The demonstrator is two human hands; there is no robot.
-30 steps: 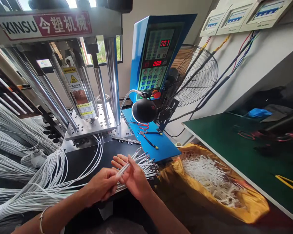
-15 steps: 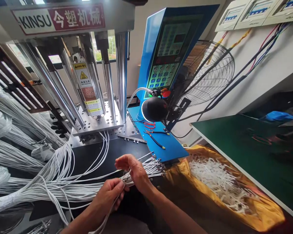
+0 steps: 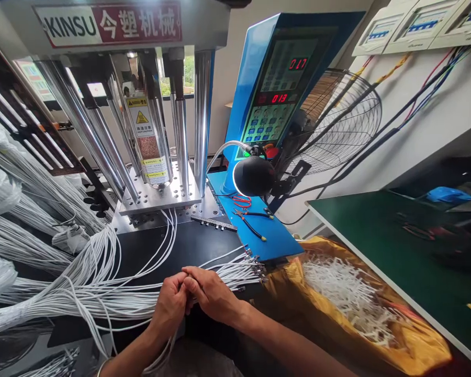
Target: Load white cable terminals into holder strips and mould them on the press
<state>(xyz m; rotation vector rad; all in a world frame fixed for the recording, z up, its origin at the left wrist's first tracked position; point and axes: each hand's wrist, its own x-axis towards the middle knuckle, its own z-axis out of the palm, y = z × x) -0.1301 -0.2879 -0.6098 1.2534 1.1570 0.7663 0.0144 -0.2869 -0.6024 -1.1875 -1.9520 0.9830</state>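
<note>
Head view: both hands are low on the black mat, pressed together over a flat bundle of white wires.
Left hand: fingers are curled shut around a few wires; loose strands hang from under the palm toward the bottom edge. Half a second ago it sat lower and apart from the other hand; now its knuckles touch it.
Right hand: it lies on top of the bundle with the fingers bent in and the tips tucked against the left hand. Whether they pinch a strand cannot be told. A second ago it held a single wire raised between the fingers; that wire is no longer up.
Wires: the bundle runs from the left across the mat, under both hands. Its metal-tipped ends fan out just right of the right hand, near the mat's edge.
Meaning: the lifted strand seems to be back down among the rest, and the hands have closed up on the bundle.
Press: stands behind the mat, with some wires looping up to its base plate.
Control panel: the red digits read higher than a second ago.
Nearby: a black lamp, pliers on the blue ledge, and a yellow bag of white scraps to the right.
</note>
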